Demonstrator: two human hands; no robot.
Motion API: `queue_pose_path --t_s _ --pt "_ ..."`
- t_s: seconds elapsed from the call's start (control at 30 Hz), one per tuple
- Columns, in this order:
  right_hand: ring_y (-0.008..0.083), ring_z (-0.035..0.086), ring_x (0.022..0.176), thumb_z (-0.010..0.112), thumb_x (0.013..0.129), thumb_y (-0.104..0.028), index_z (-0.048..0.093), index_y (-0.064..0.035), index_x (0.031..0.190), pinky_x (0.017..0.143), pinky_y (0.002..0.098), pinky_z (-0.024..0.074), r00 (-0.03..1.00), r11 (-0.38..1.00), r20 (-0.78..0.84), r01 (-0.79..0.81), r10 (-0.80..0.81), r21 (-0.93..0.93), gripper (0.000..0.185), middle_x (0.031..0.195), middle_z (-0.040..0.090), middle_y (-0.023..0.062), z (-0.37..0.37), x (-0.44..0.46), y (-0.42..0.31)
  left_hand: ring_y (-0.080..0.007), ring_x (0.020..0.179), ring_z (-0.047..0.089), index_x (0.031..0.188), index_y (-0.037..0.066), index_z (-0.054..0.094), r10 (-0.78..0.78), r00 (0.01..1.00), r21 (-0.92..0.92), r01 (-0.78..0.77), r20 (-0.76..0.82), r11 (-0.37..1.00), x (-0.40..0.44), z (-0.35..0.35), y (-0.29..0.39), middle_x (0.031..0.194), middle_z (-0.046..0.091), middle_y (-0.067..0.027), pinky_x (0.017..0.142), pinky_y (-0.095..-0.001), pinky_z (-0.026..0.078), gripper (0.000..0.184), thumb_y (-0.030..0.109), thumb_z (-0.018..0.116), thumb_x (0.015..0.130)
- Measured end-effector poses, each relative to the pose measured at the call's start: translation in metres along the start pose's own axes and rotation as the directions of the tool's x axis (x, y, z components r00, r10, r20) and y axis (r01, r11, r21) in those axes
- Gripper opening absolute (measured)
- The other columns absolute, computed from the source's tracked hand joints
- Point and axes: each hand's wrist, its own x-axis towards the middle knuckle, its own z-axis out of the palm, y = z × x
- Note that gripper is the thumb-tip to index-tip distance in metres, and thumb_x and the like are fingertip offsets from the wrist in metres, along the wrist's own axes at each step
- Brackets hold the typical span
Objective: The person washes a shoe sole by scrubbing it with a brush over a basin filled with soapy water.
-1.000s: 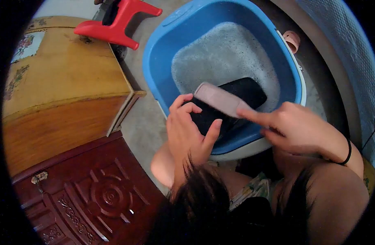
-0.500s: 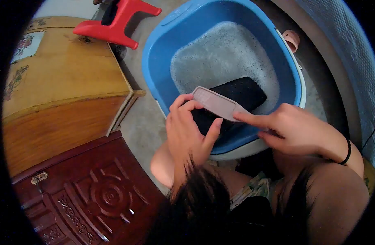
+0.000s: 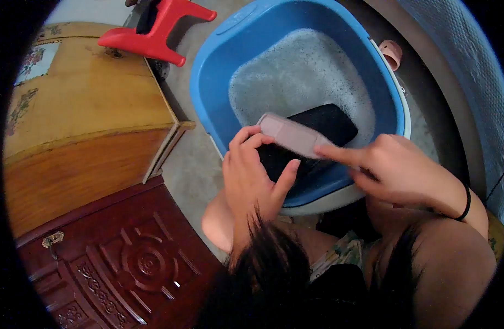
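Note:
A pale pink scrub brush is in my right hand, its index finger stretched along the end nearest that hand. The brush lies across a long black object with rounded corners, whose kind I cannot make out. My left hand grips the near left end of this object, fingers on one side and thumb on the other. Those left fingertips are close to the brush's far end. Under the hands is a blue tub of cloudy, foamy water. The brush's underside is hidden.
To the left stand a yellow wooden cabinet and a dark red carved panel. A red plastic stool is beyond them. On the right a pink clog sits beside the tub.
The brush has shifted slightly up and left along the black object, and my right hand has moved with it, a little blurred. My left hand has stayed nearly in place.

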Motion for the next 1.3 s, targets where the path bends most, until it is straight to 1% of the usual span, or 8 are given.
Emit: queue_pose_path --t_s 0.17,0.27,0.43,0.87,0.97,1.07,1.17,1.3 --pt "0.0346 0.06 0.053 0.054 0.08 -0.006 0.052 -0.0175 0.135 0.056 0.041 0.0493 0.999 0.997 0.029 -0.041 0.039 0.062 0.056 0.059 0.057 0.0196 -0.002 -0.001 -0.001 -0.0319 0.113 0.049 0.113 0.007 0.05 -0.009 1.0 0.005 0.009 0.002 1.0 0.001 -0.001 0.001 0.124 0.051 -0.0133 0.096 -0.0419 0.035 0.051 0.033 0.072 0.074" --pt "0.039 0.064 0.063 0.054 0.081 -0.011 0.056 -0.0146 0.128 0.062 0.0501 0.0536 0.988 0.966 0.152 -0.042 0.003 0.256 0.047 0.068 0.063 0.0212 -0.007 0.0 -0.006 -0.0316 0.114 0.049 0.113 0.008 0.05 -0.018 1.0 -0.01 0.018 -0.004 1.0 0.0 0.0 -0.001 0.124 0.051 -0.0129 0.097 -0.0422 0.035 0.051 0.033 0.071 0.074" --pt "0.0346 0.059 0.053 0.054 0.079 -0.007 0.052 -0.0165 0.134 0.055 0.0412 0.0489 0.997 0.997 -0.057 -0.057 0.054 -0.044 0.056 0.058 0.057 0.0194 0.003 -0.001 0.003 -0.0313 0.115 0.048 0.114 0.008 0.051 -0.015 1.0 0.02 0.015 0.02 1.0 0.002 -0.002 0.002 0.125 0.05 -0.0124 0.098 -0.0419 0.034 0.051 0.032 0.071 0.074" --pt "0.0344 0.06 0.056 0.054 0.079 -0.007 0.051 -0.0148 0.135 0.057 0.0418 0.0497 0.999 0.996 0.038 0.011 -0.015 0.09 0.056 0.059 0.057 0.0188 0.001 -0.004 0.001 -0.0312 0.116 0.048 0.115 0.008 0.052 -0.021 1.0 0.035 0.021 0.023 0.999 0.003 -0.001 0.003 0.126 0.049 -0.0129 0.097 -0.042 0.035 0.052 0.034 0.071 0.074" --pt "0.0348 0.06 0.055 0.054 0.08 -0.006 0.051 -0.0147 0.135 0.057 0.0421 0.0496 0.993 0.986 -0.033 -0.118 0.115 -0.114 0.057 0.059 0.057 0.0202 -0.002 -0.004 -0.002 -0.0313 0.116 0.048 0.115 0.008 0.052 -0.012 1.0 0.051 0.011 0.026 0.999 0.003 0.0 0.002 0.126 0.049 -0.0131 0.097 -0.042 0.035 0.052 0.034 0.071 0.074" --pt "0.0355 0.06 0.055 0.055 0.08 -0.006 0.05 -0.0142 0.136 0.057 0.0421 0.0496 0.991 0.984 -0.049 -0.132 0.127 -0.122 0.057 0.059 0.057 0.0203 -0.002 -0.006 -0.002 -0.0312 0.116 0.048 0.115 0.008 0.052 -0.022 0.999 0.053 0.02 0.027 0.998 0.003 0.0 0.005 0.126 0.049 -0.0131 0.097 -0.0417 0.035 0.052 0.034 0.071 0.075" --pt "0.0362 0.06 0.055 0.055 0.08 -0.007 0.049 -0.0133 0.137 0.057 0.0421 0.0496 0.997 0.98 0.079 -0.006 -0.01 0.199 0.057 0.059 0.057 0.0203 -0.002 -0.005 0.001 -0.031 0.115 0.048 0.115 0.008 0.051 -0.021 0.999 0.053 0.019 0.028 0.998 0.003 0.0 0.003 0.126 0.049 -0.0129 0.097 -0.0418 0.035 0.052 0.034 0.071 0.075" --pt "0.0373 0.059 0.056 0.054 0.082 -0.007 0.047 -0.0122 0.137 0.058 0.0424 0.0486 0.998 0.996 -0.024 -0.057 0.055 -0.071 0.056 0.061 0.057 0.0226 0.0 -0.007 -0.001 -0.0309 0.115 0.048 0.116 0.008 0.051 -0.019 0.999 0.064 0.017 0.041 0.998 0.002 0.0 0.004 0.126 0.049 -0.0129 0.097 -0.0419 0.035 0.052 0.033 0.071 0.075"
